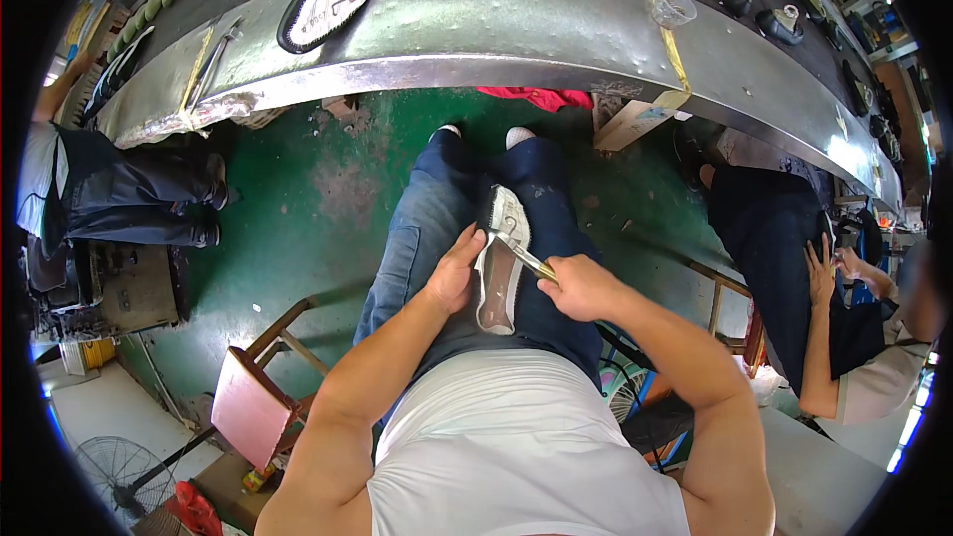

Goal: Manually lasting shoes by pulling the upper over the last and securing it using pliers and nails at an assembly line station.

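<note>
A shoe upper [500, 283], white with a brown insole and a black stitched edge at the toe, rests over my thighs with its toe pointing away from me. My left hand [456, 266] grips its left side near the middle. In my right hand [579, 287] is a slim hand tool [530, 259] with a pale metal end and a yellowish handle. Its metal end reaches to the shoe's opening; the exact kind of tool is too small to make out. Both sets of fingers are closed.
A metal-edged bench [476, 15] runs across in front of me. On it lie a similar shoe [333, 0] and a clear plastic cup [674, 7]. One person [794, 278] sits at right, another [129, 189] at left. A pink-seated chair [255, 405] and a fan [124, 476] stand lower left.
</note>
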The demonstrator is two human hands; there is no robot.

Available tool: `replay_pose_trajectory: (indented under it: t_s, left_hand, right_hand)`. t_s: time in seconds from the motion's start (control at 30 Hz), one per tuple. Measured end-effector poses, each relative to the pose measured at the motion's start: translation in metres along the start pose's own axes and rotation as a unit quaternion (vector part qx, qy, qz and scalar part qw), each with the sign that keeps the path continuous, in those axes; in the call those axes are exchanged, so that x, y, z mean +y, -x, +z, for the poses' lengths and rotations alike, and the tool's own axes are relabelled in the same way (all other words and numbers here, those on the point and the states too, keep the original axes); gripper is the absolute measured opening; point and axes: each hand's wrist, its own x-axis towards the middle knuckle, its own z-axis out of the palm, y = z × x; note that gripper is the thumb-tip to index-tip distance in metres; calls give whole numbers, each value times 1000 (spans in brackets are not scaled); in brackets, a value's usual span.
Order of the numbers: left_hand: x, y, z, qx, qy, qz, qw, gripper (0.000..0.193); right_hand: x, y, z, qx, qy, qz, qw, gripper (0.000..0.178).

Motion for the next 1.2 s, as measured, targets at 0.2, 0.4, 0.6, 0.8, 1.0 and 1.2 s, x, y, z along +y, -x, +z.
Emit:
replay_pose_trajectory:
  t_s: [0.2, 0.4, 0.6, 0.8, 1.0, 1.2]
  left_hand:
    - [3, -3, 10, 32, -78, 20, 996, 81]
    - [4, -4, 27, 57, -60, 14, 996, 74]
    - [12, -6, 33, 70, -49, -4, 996, 71]
    - [13, -13, 44, 108, -44, 2, 993, 76]
    - [19, -16, 41, 103, -93, -21, 990, 60]
    - [23, -24, 59, 180, -213, -32, 960, 46]
  right_hand:
    - [5, 7, 15, 21, -92, -12, 995, 28]
    - [3, 7, 28, -41, -331, 119, 935, 24]
    - [25, -3, -7, -160, -440, 123, 875, 27]
    - [18, -3, 68, 33, -489, 134, 861, 20]
    - [59, 0, 48, -156, -692, 110, 696, 24]
    - [54, 19, -34, -155, -481, 113, 855, 28]
